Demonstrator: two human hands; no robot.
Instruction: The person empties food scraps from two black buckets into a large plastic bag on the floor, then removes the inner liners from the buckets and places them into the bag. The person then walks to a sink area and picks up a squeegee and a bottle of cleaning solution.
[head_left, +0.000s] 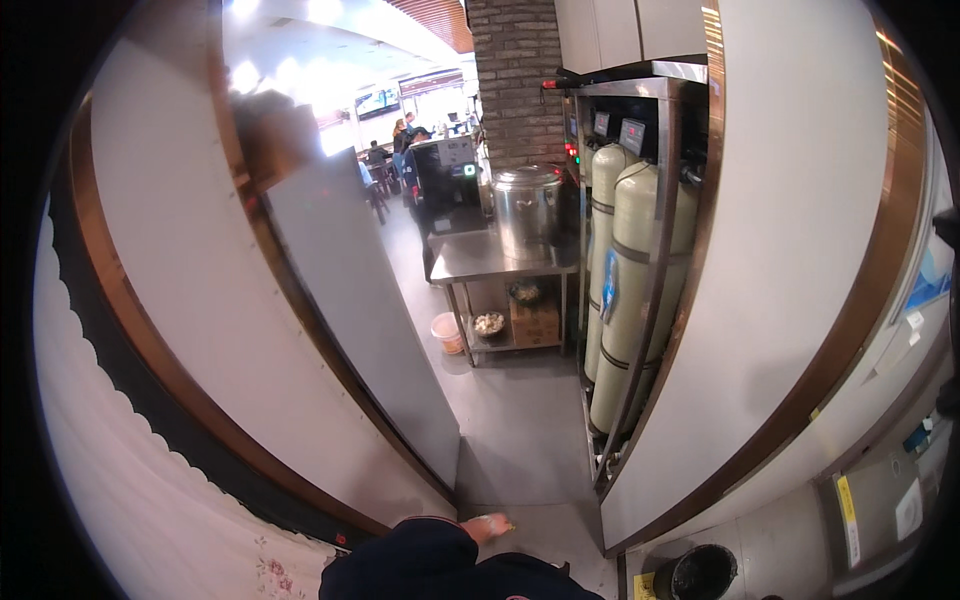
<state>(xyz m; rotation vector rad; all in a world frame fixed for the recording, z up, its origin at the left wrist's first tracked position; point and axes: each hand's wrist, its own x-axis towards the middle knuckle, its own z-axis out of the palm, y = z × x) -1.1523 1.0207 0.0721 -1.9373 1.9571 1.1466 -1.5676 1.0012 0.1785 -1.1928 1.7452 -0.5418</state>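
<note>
Near the bottom centre, my left hand (493, 526) reaches out past a dark sleeve, low in front of my body. It is small and blurred, with a tiny yellow spot at its fingertips, so whether it holds something cannot be told. My right hand is out of view. Before me lies a doorway with a grey floor, leading to a stainless steel table (465, 259). On the table stands a large lidded steel pot (525, 214), with a black machine (448, 187) to its left.
White door panels flank the passage. Tall filter tanks (641, 300) stand in a metal frame at right. A bowl of pale pieces (489, 324) and a cardboard box (534, 321) sit on the table's lower shelf, a bucket (448, 332) beside it. A black bin (697, 572) stands lower right. People are beyond.
</note>
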